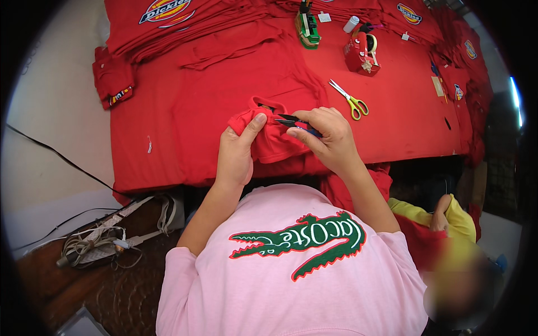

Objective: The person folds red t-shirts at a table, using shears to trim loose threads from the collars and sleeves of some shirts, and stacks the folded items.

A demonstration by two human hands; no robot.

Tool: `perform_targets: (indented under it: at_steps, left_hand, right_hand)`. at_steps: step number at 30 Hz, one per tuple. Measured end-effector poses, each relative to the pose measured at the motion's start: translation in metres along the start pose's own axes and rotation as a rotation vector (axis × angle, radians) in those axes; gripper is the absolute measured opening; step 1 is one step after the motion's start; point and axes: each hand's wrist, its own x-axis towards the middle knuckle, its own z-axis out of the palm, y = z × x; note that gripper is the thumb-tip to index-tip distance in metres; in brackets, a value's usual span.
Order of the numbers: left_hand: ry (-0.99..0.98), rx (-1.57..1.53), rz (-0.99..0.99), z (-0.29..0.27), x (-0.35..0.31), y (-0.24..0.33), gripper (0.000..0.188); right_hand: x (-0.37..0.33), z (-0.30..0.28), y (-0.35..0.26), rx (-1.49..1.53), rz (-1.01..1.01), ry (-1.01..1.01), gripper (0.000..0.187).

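Note:
My left hand (238,150) pinches the edge of a red shirt (274,147) between thumb and fingers, close to its ribbed neck opening. The cloth is bunched up and lifted a little off the red-covered table (392,134). In my right hand (332,134) is a pair of thread snips (287,121) with dark blades and a blue handle. The blades point left, at the cloth beside my left thumb, and look slightly apart. Whether they touch a thread is too small to tell. The rest of the shirt spreads over the table beyond my hands.
Yellow-handled scissors (353,103) lie to the right. Behind them stand a red tape dispenser (361,55), a white bottle-like cylinder (351,24) and a green object (307,32). Stacked red shirts (185,33) line the back. Another person's yellow sleeve (462,218) is at right; tangled cables (92,243) lie lower left.

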Motion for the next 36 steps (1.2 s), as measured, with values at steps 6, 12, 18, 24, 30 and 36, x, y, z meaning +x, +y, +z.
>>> perform_targets:
  at_steps: [6,12,18,24,30,36]
  left_hand:
    - [-0.006,0.033,0.031,0.002,-0.002,-0.002,0.018]
    - [-0.008,0.049,0.044,-0.001,-0.003,-0.004,0.017]
    - [-0.027,0.048,0.056,-0.001,-0.005,-0.003,0.016]
    - [-0.08,0.142,0.066,-0.002,-0.008,0.001,0.017]
    - [-0.148,0.228,0.11,-0.006,-0.009,0.001,0.02]
    - [-0.17,0.248,0.141,-0.006,-0.01,0.002,0.02]
  right_hand:
    - [0.003,0.002,0.0,-0.001,-0.064,0.031,0.027]
    - [0.004,-0.001,0.0,-0.04,-0.121,0.025,0.024]
    - [0.0,0.004,0.004,0.051,-0.044,0.02,0.022]
    - [-0.005,0.002,-0.005,0.563,0.399,-0.013,0.023]
    - [-0.004,-0.012,-0.007,0.669,0.457,-0.198,0.024]
    - [-0.003,-0.013,-0.009,0.612,0.416,-0.202,0.024]
